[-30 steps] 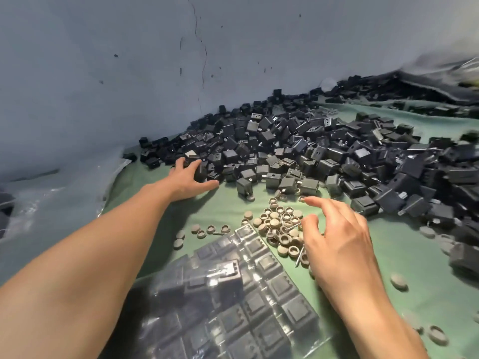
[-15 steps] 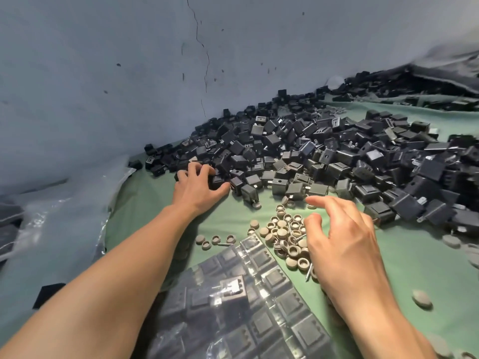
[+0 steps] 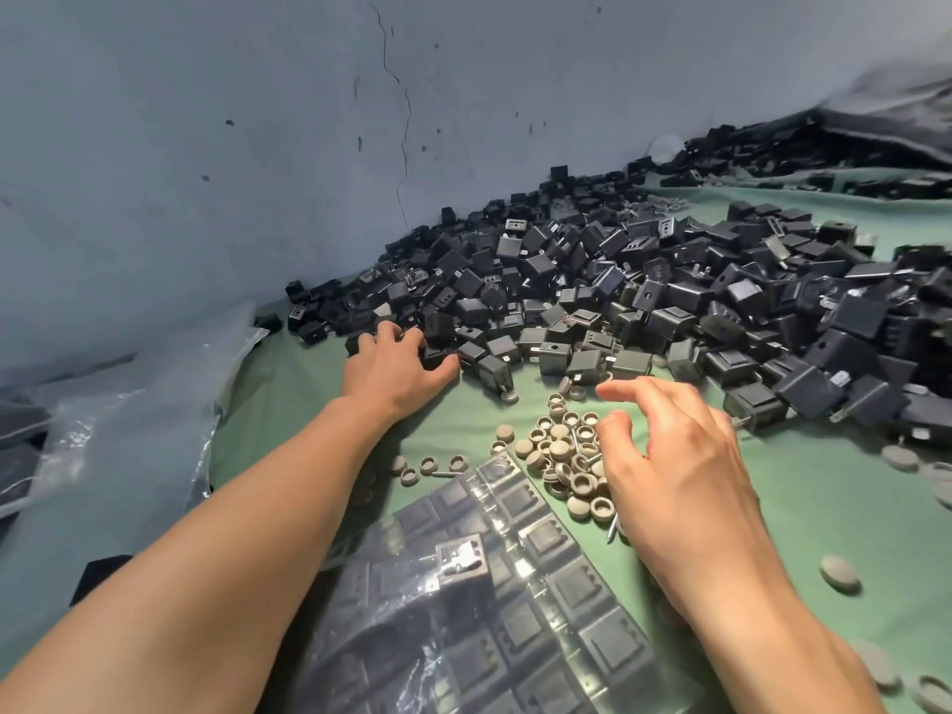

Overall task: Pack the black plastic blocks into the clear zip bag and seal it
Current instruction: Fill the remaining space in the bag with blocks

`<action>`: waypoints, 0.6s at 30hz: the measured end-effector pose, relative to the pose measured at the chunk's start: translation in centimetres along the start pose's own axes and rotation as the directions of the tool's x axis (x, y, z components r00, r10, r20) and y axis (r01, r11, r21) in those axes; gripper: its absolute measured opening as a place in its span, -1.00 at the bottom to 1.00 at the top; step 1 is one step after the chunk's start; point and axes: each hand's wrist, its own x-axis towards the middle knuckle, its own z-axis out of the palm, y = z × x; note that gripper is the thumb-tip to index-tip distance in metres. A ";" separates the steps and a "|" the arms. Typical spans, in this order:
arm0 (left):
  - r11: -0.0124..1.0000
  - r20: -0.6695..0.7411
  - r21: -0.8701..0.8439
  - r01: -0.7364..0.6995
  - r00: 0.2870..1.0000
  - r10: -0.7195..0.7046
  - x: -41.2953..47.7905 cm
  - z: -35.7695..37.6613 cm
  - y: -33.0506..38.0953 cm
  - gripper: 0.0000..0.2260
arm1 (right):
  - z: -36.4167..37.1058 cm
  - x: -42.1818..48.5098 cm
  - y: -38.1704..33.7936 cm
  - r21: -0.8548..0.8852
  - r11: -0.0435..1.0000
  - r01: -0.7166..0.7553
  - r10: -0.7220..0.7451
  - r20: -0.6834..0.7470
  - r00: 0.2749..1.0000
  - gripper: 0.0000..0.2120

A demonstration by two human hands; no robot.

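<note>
A big heap of black plastic blocks point(image 3: 644, 301) lies on the green cloth against the wall. The clear zip bag point(image 3: 489, 584) lies flat at the bottom centre, with rows of black blocks inside it. My left hand point(image 3: 396, 368) reaches into the heap's left edge. Its fingers curl over blocks there and its thumb presses against one black block point(image 3: 438, 353). My right hand point(image 3: 669, 466) hovers over a cluster of grey caps, fingers loosely bent, index finger stretched forward, holding nothing.
Grey round caps point(image 3: 566, 456) and a few small screws lie between the bag and the heap, with more caps point(image 3: 839, 574) scattered at the right. Crumpled clear plastic bags point(image 3: 129, 404) lie at the left. A grey wall point(image 3: 257, 146) rises behind the heap.
My left hand has pushed further into the heap's edge and curled its fingers round blocks. My right hand has stayed nearly still over the caps.
</note>
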 end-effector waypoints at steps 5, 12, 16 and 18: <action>0.986 0.243 -0.164 0.000 0.969 0.041 2.6 -2.2 -1.4 -0.46 | -0.3 -0.5 0.0 -0.013 1.000 -0.002 0.002 0.029 1.000 -0.69; 1.000 0.026 0.010 -0.013 1.000 0.013 1.1 -0.7 -0.4 -0.38 | -1.0 -0.9 0.1 -0.024 1.000 0.002 -0.001 0.040 0.999 -0.67; 0.961 0.016 -0.266 0.069 0.998 -0.067 0.4 -1.8 -0.3 -0.49 | -1.1 -0.9 0.1 0.001 1.000 -0.002 0.002 0.015 1.000 -0.68; 0.737 0.102 -0.646 0.200 0.979 -0.177 -0.2 -2.9 -0.3 -0.51 | -1.1 -0.8 0.1 0.023 1.000 -0.003 0.003 -0.002 1.000 -0.70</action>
